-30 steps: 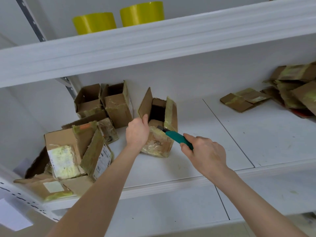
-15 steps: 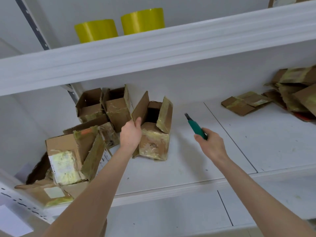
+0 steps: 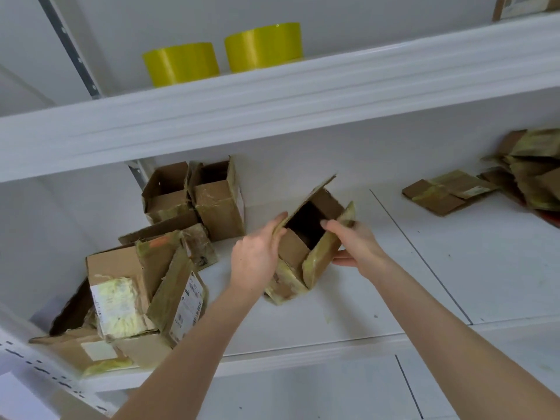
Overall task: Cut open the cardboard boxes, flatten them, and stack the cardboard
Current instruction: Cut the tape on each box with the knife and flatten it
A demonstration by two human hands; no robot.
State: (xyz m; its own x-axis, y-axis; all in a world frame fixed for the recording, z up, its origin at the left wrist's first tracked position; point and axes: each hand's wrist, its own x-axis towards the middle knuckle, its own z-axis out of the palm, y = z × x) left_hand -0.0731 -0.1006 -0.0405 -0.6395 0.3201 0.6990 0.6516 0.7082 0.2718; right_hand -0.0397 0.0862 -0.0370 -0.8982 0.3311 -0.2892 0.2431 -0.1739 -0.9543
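Gripping the left flap of an open cardboard box [image 3: 295,253], the left hand [image 3: 257,260] is closing its fingers [image 3: 280,221] round the flap's edge, the back of the hand turned to the camera. The right hand [image 3: 356,245] is holding the opposite, tape-covered flap, its fingers curled over the top edge and the thumb lying lower on the outer side, so both hands are clamping the same box from either side. The box is tilting with its dark mouth facing up and toward the person, its lower corner resting on the white shelf board [image 3: 348,310], near the middle of the board.

Left of the hands a heap of opened boxes [image 3: 130,292] is leaning together at the shelf's front left corner, several bearing yellowed tape and paper labels. Behind that heap two more open boxes [image 3: 194,195] are standing side by side against the back wall. Well apart on the right, a flattened piece of cardboard [image 3: 445,194] is lying on the board, and beyond it a loose stack of flattened cardboard [image 3: 533,174] is running out of view at the edge. On the upper shelf [image 3: 272,98] two yellow tape rolls [image 3: 181,63] are sitting next to each other
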